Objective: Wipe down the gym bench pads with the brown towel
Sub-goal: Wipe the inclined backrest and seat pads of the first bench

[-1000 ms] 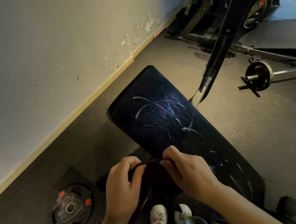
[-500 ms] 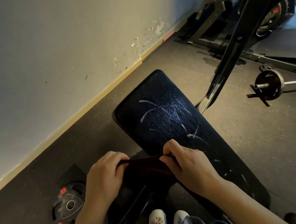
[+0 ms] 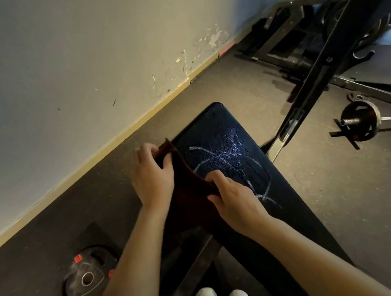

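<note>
Over glossy chalk-streaked pad (image 3: 228,152), both hands (image 3: 151,177) stretch brown towel (image 3: 189,195).

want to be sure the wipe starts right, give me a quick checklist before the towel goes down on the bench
1. Left hand grips the dark brown cloth towel at its far corner: ok.
2. Right hand grips the towel's near edge: ok.
3. Towel opened out between the hands: ok, though it hangs rather than lies flat.
4. Towel pressed on the black padded bench pad: not ok, it is held at the pad's left edge.
5. White chalky streaks on the pad uncovered and in front of the towel: ok.
6. Black angled metal bar clear of the wiping path: cannot tell, its lower end sits close to the pad's right side.
</note>
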Available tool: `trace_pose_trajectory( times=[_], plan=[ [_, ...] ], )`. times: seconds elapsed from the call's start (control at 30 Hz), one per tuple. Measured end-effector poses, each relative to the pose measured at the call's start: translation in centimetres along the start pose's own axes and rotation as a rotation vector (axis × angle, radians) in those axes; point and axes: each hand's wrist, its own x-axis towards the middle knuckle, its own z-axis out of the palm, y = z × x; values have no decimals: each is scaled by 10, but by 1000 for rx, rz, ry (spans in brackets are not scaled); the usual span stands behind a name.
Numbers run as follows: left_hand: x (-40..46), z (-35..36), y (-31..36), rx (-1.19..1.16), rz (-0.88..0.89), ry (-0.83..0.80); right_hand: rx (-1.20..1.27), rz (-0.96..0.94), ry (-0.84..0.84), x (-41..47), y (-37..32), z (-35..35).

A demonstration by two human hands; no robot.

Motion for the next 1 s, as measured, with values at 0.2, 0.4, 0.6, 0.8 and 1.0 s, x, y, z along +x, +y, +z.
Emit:
trace_pose_trajectory(
  times=[0.2, 0.4, 0.6, 0.8, 1.0],
  plan=[
    [-35, 48, -37, 184, 278, 62, -48, 39, -102, -10, 19, 14],
    [-38, 64, -49, 164, 316, 4, -73, 48, -138, -20, 32, 17],
    [-13, 64, -50, 104, 288, -13, -51, 96, -162, -30, 50, 12],
    [9, 53, -60, 170, 529, -151, -16, 98, -100, -19, 55, 8],
    [51, 27, -52, 322, 666, -607, 3, 110, -70, 0, 58, 1]
  ],
)
